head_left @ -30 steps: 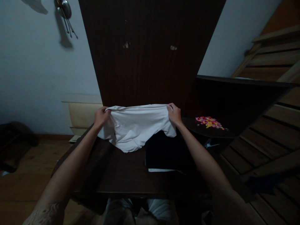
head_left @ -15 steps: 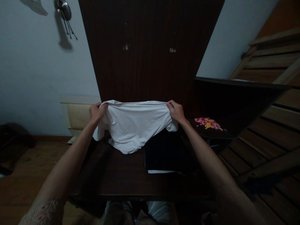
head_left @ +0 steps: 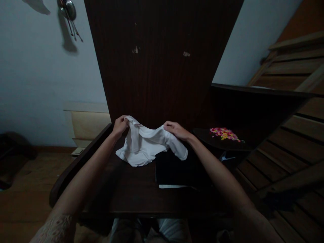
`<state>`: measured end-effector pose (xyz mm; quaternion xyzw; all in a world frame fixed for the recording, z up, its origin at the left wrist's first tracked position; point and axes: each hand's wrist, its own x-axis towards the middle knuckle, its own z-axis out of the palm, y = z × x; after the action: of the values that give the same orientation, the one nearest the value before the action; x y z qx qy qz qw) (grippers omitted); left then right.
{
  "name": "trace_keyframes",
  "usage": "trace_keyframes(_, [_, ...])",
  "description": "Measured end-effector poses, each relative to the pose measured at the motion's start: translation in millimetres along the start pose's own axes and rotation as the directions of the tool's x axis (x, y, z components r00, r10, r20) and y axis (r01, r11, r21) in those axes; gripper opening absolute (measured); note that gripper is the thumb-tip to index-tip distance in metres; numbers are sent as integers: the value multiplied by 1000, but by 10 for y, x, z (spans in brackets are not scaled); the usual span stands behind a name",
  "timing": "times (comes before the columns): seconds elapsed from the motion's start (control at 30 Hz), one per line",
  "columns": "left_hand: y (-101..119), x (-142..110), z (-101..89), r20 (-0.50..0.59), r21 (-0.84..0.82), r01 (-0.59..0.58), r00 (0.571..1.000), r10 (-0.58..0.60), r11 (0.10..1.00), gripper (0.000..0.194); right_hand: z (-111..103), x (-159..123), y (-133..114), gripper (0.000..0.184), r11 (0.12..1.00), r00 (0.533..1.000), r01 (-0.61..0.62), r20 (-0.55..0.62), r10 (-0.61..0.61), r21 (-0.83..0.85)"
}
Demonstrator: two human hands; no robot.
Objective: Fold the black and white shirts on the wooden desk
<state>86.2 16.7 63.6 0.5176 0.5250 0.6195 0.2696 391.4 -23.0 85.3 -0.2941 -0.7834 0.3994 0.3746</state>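
A white T-shirt (head_left: 141, 148) hangs slack between my two hands, its top edge sagging in the middle and its lower part resting on the dark wooden desk (head_left: 131, 192). My left hand (head_left: 120, 126) pinches one upper corner. At the other upper corner, my right hand (head_left: 176, 130) is closed on the cloth, and a sleeve droops below it. Just under that sleeve lies a folded black cloth (head_left: 179, 172), with a thin white edge (head_left: 173, 186) showing beneath its front. The shirt overlaps the black cloth's back left part.
A tall dark panel (head_left: 162, 74) rises behind the desk. On a side shelf to the right sits a scatter of small pink, red and yellow pieces (head_left: 225, 133). Wooden slats (head_left: 296, 135) stand at far right. A raised rim (head_left: 81, 162) borders the desk's left.
My hands have come closer together and lowered a little. The shirt's top edge, stretched taut before, now sags. The black cloth stays in place.
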Motion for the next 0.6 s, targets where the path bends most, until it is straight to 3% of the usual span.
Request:
trace_keyframes(0.1, [-22,-16,168,86,8,-150,985,149,989,21,452,-53,-127,34,996,955,78,290,-61,-49])
trace_keyframes(0.17, [11,-58,245,139,24,-225,966,220,974,24,679,-64,-164,31,991,871,120,486,-76,-59])
trace_keyframes(0.2, [41,-91,273,172,20,-247,955,240,969,24,751,-59,-164,31,990,836,128,545,-73,-65])
trace_keyframes(0.23, [77,-130,293,208,6,-261,945,254,965,25,790,-45,-152,31,987,831,142,552,-76,-77])
trace_keyframes(0.27, [117,-175,307,248,-17,-265,933,261,964,25,801,-23,-131,29,981,861,165,501,-93,-102])
trace_keyframes(0.33, [199,-266,321,324,-67,-245,911,253,967,24,754,41,-72,23,953,958,222,227,-174,-205])
trace_keyframes(0.4, [270,-345,324,388,-103,-185,897,210,977,24,663,121,-19,29,918,960,239,-62,-272,-315])
trace_keyframes(0.43, [299,-377,325,412,-120,-150,892,187,981,24,619,162,-1,39,910,946,237,-131,-296,-342])
trace_keyframes(0.53, [351,-445,338,449,-193,-117,872,194,974,22,536,285,17,62,909,949,271,-69,-307,-316])
trace_keyframes(0.6, [355,-481,360,446,-226,-152,862,241,962,21,524,365,11,65,907,945,313,2,-326,-281])
